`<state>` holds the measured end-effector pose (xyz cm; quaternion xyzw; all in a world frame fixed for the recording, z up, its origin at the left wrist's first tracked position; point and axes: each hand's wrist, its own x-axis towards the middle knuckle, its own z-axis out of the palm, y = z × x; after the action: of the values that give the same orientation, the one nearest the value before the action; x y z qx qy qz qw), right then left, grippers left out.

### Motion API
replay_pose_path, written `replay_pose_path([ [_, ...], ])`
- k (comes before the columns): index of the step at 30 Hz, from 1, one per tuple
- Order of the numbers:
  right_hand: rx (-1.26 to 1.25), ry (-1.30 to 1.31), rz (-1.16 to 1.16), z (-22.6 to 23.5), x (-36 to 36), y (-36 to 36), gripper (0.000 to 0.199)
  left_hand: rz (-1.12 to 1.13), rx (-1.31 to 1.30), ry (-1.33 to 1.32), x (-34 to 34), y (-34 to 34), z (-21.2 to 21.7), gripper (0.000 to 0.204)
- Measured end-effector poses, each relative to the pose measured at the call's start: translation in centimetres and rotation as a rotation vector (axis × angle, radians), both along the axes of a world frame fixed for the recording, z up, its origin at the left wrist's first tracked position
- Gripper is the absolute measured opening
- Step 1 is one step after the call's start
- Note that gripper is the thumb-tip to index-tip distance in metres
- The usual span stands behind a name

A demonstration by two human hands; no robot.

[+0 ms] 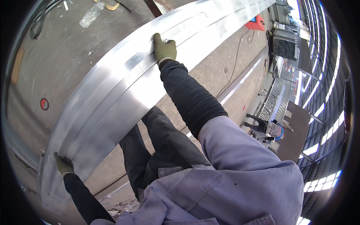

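Head view: your left hand, green glove, grips near end of long aluminium profile, fingers curled over its edge. Your right hand, same glove, lies flat on profile's upper face further along, fingers spread, not closed round anything. Profile runs from lower left to upper right, held above concrete floor, crossing in front of your dark trousers. Another person crouches at right, well apart, beside stacked metal racks.
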<state>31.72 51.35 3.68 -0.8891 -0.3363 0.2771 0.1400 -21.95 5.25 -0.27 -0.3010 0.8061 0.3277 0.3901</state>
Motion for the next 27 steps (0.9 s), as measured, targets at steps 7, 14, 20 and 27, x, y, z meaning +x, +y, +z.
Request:
replay_pose_path([
  [7, -0.03, 0.066, -0.025, 0.7, -0.6, 0.2, 0.089, -0.026, 0.03, -0.061, -3.8, -2.9, -1.0, 0.055],
  [14, -0.039, 0.066, -0.026, 1.1, -0.4, 0.3, 0.089, 0.009, -0.022, -0.011, -2.1, -1.6, -0.6, 0.052],
  [20, -0.048, 0.081, -0.032, 1.6, -0.5, 0.4, 0.09, 0.026, -0.036, 0.007, -1.4, -0.7, 0.1, 0.045],
  [27, -0.037, 0.044, -0.023, 1.4, 0.1, 0.5, 0.084, 0.015, -0.041, 0.013, -0.6, -0.3, -0.2, 0.044],
])
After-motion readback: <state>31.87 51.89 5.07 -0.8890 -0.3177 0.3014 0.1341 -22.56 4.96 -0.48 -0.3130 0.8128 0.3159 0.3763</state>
